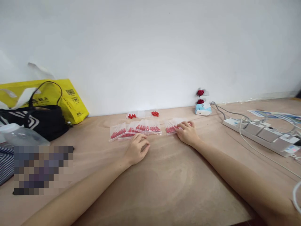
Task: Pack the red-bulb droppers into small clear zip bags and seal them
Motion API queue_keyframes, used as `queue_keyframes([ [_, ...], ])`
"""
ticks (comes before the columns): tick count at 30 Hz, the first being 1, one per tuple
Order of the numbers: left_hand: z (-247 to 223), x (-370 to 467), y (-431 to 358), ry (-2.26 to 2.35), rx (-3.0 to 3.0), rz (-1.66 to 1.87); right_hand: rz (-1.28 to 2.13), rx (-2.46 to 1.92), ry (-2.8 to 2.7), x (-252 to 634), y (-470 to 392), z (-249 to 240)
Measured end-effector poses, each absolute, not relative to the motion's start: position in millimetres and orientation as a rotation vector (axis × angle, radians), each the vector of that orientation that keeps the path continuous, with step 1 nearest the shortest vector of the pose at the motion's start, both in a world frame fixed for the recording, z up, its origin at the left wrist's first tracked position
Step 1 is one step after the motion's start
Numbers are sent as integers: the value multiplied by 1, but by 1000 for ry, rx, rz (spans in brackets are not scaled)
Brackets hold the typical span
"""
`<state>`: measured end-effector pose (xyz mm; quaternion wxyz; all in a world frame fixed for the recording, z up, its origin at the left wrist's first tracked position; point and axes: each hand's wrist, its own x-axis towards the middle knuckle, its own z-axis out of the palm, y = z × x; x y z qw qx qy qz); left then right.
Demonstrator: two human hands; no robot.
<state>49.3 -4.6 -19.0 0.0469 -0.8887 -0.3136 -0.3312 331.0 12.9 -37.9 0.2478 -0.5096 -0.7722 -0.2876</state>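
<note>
My left hand (137, 149) rests on the table with fingers loosely bent and apart, holding nothing. Its fingertips lie at the near edge of a row of overlapping clear zip bags (134, 128), each with several small red pieces (152, 128) inside. My right hand (187, 133) is closed on the right side of another clear bag (169, 128), also with red pieces in it. Its fingers cover part of that bag. Farther back, near the wall, lie more bags with red pieces (132, 116) and a cluster of red pieces (155, 114).
A yellow bag (75, 103), a black bag (50, 121) and a translucent bottle (23, 135) stand at the left, beside a pixelated patch. At the right are a tissue pack (203, 109), dark red roses (200, 92), and a power strip (256, 135) with plugs and cables.
</note>
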Motion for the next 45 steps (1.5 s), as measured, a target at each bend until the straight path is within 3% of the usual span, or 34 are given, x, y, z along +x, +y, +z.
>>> queue_keyframes([
  [9,-19,32,-14,-936,-2813,-1047,-956,-1074,-2038,319,-9,-37],
  [13,-17,33,-17,-914,-2826,-1026,-850,-797,-2176,297,-30,-38],
  [20,-15,27,-32,-425,-2783,-1122,-745,-476,-2410,257,-39,-34],
  [25,-17,22,-29,-265,-2737,-1142,-735,-499,-2453,250,-32,-33],
  [31,-21,20,-9,-406,-2819,-1148,-662,-680,-2390,255,-21,-36],
  [45,-22,11,-13,-386,-2599,-1138,-836,-604,-2276,260,-23,-35],
])
